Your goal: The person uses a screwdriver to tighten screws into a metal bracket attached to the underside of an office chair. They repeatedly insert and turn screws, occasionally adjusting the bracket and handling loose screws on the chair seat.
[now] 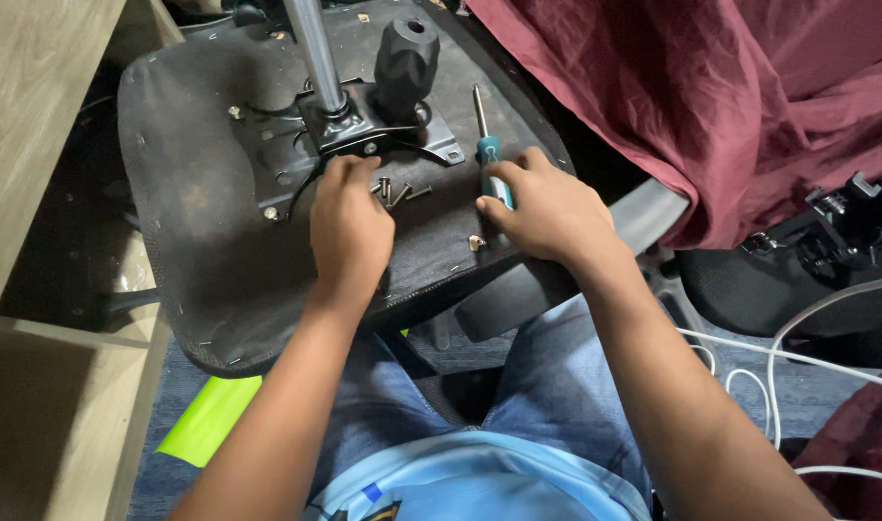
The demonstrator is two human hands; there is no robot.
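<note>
Left hand first: it is knuckles-up on the underside of the upturned black fabric-covered office chair seat, fingers curled down at the edge of the black metal tilt-mechanism plate. The fingertips are hidden under the hand, so I cannot tell whether they pinch anything. Just beside them, to the right, lies a small loose cluster of dark metal screws, lying on the fabric and apart from the plate's holes.

Over to the right hand: it is closed around the teal-and-white plastic handle of a slim steel-shafted screwdriver, thumb tucked along the near side, the shaft lying flat on the seat and pointing away from the person, tip near the plate's right corner. A tiny pale scrap sits on the fabric just below the thumb.

Further out: the chrome gas-lift column rises from the plate's centre, with a chunky black ribbed adjustment knob beside it. A maroon cloth is draped on the right.

My read: this is the screw stage at the mechanism plate, with the tool in hand but not yet on a fastener. The next move, as I judge it, calls for raising the driver upright and seating its tip square in a screw head, while the left hand steadies the plate or the screw.
</note>
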